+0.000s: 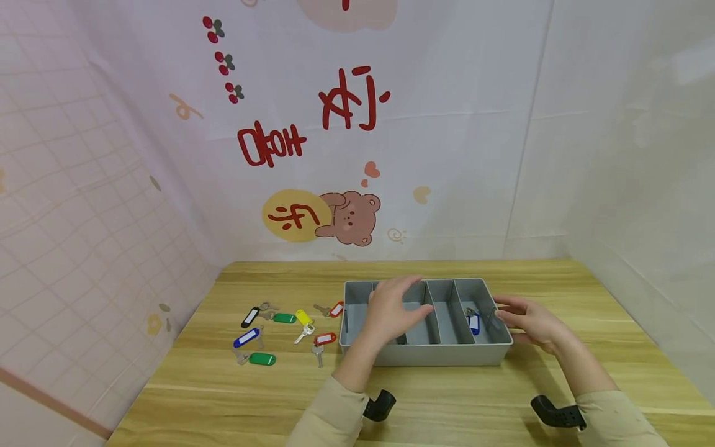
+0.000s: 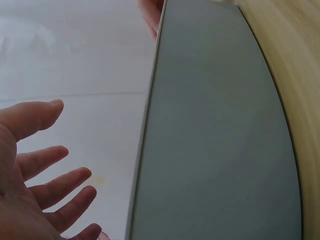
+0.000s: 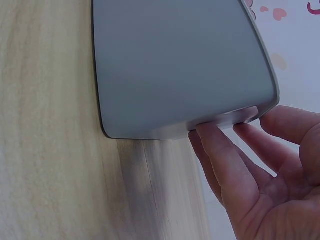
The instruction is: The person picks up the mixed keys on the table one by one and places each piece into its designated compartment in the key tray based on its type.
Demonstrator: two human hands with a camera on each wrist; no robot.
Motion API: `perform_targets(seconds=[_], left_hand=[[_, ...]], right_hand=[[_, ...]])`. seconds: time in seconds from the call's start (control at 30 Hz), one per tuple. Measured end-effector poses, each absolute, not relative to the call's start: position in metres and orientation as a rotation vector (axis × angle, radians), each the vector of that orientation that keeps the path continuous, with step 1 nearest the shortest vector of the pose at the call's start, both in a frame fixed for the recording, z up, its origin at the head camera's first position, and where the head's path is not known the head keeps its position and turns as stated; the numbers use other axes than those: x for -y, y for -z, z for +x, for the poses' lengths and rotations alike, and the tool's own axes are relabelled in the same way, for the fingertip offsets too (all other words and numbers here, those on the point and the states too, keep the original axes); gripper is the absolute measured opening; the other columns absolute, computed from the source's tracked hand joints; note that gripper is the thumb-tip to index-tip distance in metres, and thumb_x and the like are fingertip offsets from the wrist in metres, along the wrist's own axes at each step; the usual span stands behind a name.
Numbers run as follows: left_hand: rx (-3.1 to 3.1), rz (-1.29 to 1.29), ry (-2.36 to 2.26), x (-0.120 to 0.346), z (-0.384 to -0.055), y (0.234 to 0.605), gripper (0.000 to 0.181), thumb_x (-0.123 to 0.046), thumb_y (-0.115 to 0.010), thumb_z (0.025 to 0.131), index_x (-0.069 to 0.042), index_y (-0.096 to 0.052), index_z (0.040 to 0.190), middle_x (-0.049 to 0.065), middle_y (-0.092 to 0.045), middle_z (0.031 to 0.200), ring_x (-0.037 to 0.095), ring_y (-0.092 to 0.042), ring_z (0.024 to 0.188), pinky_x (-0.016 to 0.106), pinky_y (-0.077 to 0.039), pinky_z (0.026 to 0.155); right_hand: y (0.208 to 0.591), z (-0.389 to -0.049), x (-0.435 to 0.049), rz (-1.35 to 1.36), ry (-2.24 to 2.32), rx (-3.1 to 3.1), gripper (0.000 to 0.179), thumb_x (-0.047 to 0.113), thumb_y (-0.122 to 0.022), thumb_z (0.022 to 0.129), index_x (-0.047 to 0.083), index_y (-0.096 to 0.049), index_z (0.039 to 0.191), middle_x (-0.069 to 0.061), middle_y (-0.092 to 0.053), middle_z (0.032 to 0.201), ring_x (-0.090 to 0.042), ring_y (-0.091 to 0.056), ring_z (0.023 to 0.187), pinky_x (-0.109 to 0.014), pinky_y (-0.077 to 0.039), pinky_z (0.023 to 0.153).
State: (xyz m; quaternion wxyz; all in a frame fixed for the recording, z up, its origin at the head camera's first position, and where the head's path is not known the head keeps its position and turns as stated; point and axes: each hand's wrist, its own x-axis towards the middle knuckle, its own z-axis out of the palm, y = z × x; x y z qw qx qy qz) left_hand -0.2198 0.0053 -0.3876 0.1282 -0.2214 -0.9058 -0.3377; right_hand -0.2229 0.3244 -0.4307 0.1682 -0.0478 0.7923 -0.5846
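A grey divided box [image 1: 436, 355] sits on the wooden table. In its rightmost compartment lies a key with a blue key tag [image 1: 474, 323]. My left hand [image 1: 389, 313] hovers over the left part of the box, thumb and fingers spread apart, holding nothing. The left wrist view shows that palm facing the long grey side of the box. At the right end, my right hand [image 1: 527, 323] rests its fingertips [image 3: 212, 137] against the outside of the end wall. Its thumb is right at the rim, and the fingers stay fairly straight.
Several keys with coloured tags lie left of the box, among them a black tag [image 1: 251, 317], a blue tag [image 1: 246, 338], a green tag [image 1: 262, 359], a yellow tag [image 1: 303, 317] and a red tag [image 1: 324, 339]. A printed white curtain [image 1: 458, 155] hangs behind the table.
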Motion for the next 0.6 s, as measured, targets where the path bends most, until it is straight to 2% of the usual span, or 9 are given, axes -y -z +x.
perform_targets(seconds=[0.23,0.47,0.6], left_hand=[[2.539,-0.664,1.028,0.018,-0.223,0.391,0.053,-0.034,-0.078,0.085,-0.018,-0.062,0.134,0.002,-0.064,0.13,0.03,-0.054,0.123,0.057,-0.039,0.097],[2.48,-0.662,0.95,0.037,-0.227,0.397,0.052,-0.033,-0.078,0.085,-0.018,-0.064,0.132,0.002,-0.065,0.128,0.028,-0.055,0.122,0.057,-0.038,0.099],[2.431,-0.689,0.841,0.047,-0.229,0.401,0.052,-0.032,-0.08,0.083,-0.018,-0.064,0.131,0.002,-0.065,0.126,0.027,-0.056,0.119,0.054,-0.04,0.097]], right_hand=[[0.43,-0.222,-0.323,-0.142,1.675,-2.245,0.065,0.017,-0.055,0.103,-0.013,-0.021,0.15,-0.038,-0.039,0.142,-0.032,-0.059,0.115,-0.043,-0.055,0.085],[0.431,-0.223,-0.324,-0.141,1.685,-2.231,0.066,0.017,-0.056,0.103,-0.014,-0.021,0.15,-0.035,-0.042,0.14,-0.028,-0.061,0.113,-0.041,-0.055,0.085],[0.431,-0.222,-0.324,-0.154,1.682,-2.236,0.066,0.016,-0.055,0.103,-0.014,-0.02,0.15,-0.037,-0.041,0.141,-0.032,-0.059,0.115,-0.043,-0.055,0.084]])
